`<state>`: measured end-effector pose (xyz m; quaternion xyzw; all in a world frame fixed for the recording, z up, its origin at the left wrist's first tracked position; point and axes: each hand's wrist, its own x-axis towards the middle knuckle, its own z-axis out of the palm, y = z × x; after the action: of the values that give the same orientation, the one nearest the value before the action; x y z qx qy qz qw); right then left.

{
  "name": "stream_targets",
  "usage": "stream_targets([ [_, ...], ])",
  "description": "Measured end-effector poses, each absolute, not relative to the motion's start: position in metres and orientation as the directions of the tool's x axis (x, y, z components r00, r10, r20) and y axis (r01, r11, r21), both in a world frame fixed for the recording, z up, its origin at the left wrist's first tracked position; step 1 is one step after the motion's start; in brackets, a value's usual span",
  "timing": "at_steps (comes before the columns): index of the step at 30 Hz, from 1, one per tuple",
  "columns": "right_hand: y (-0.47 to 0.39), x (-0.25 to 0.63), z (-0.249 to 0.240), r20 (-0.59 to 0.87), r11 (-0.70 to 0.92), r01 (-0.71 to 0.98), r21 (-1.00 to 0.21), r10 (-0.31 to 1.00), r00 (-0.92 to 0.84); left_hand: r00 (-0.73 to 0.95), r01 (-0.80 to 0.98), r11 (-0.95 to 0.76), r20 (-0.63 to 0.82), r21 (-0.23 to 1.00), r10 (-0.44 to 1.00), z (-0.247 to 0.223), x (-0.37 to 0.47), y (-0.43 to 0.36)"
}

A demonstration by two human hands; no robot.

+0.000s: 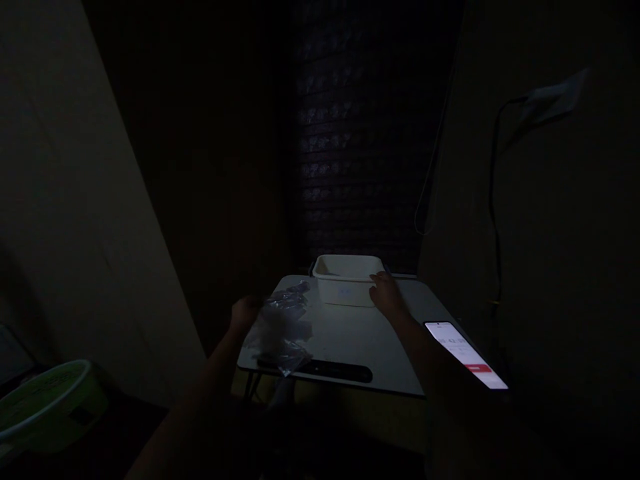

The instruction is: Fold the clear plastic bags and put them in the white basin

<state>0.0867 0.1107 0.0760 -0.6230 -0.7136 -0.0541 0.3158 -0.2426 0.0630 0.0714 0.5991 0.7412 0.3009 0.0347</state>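
A white plastic bin (345, 293) stands at the far side of a small white table (350, 333). My right hand (387, 295) grips its right front corner, fingers at the rim. On the left part of the table lie crumpled clear plastic bags (295, 310), spreading down to the front edge. My left hand (245, 313) is beside them at the table's left edge. Its fingers are dark and smeared, and a blurred patch lies over the plastic beside it, so I cannot tell whether it holds a bag. The inside of the bin is mostly hidden.
A lit phone (465, 355) lies at the table's right side, by my right forearm. A dark slot (340, 371) runs along the table's front edge. A green basket (55, 407) stands low at the left. A black cable (493, 200) hangs on the right wall.
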Motion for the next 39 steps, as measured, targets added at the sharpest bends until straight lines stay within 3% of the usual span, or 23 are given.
stream_targets([
  [5,0.103,0.088,0.093,0.487,0.300,0.909,-0.291,0.864,-0.129,-0.306,0.789,-0.030,0.434,0.614,0.848,0.090,-0.195,0.072],
  [10,0.089,0.084,0.100,0.421,0.421,0.831,-0.363,0.870,-0.257,-0.168,0.725,-0.241,0.505,0.645,0.846,0.106,-0.136,0.080],
  [15,0.081,0.087,0.091,0.349,0.438,0.693,-0.573,0.895,-0.276,-0.008,0.713,-0.391,0.563,0.582,0.826,0.110,-0.079,0.081],
  [17,0.081,0.091,0.089,0.354,0.429,0.688,-0.586,0.899,-0.259,0.055,0.721,-0.454,0.609,0.524,0.791,0.111,-0.061,0.080],
  [20,0.083,0.101,0.090,0.346,0.380,0.771,-0.511,0.912,-0.220,0.183,0.757,-0.525,0.647,0.388,0.741,0.113,-0.043,0.078],
  [23,0.086,0.115,0.094,0.372,0.357,0.811,-0.465,0.909,-0.187,0.272,0.797,-0.532,0.616,0.285,0.739,0.114,-0.037,0.075],
  [26,0.086,0.128,0.096,0.421,0.394,0.779,-0.487,0.888,-0.186,0.281,0.824,-0.498,0.570,0.269,0.772,0.114,-0.041,0.076],
  [31,0.083,0.138,0.097,0.433,0.435,0.717,-0.545,0.878,-0.203,0.252,0.819,-0.465,0.518,0.336,0.817,0.111,-0.057,0.080],
  [36,0.082,0.131,0.099,0.455,0.475,0.620,-0.625,0.867,-0.205,0.143,0.797,-0.330,0.372,0.507,0.917,0.108,-0.061,0.080],
  [39,0.081,0.124,0.101,0.437,0.463,0.597,-0.656,0.877,-0.200,0.156,0.820,-0.285,0.286,0.496,0.946,0.102,-0.060,0.079],
])
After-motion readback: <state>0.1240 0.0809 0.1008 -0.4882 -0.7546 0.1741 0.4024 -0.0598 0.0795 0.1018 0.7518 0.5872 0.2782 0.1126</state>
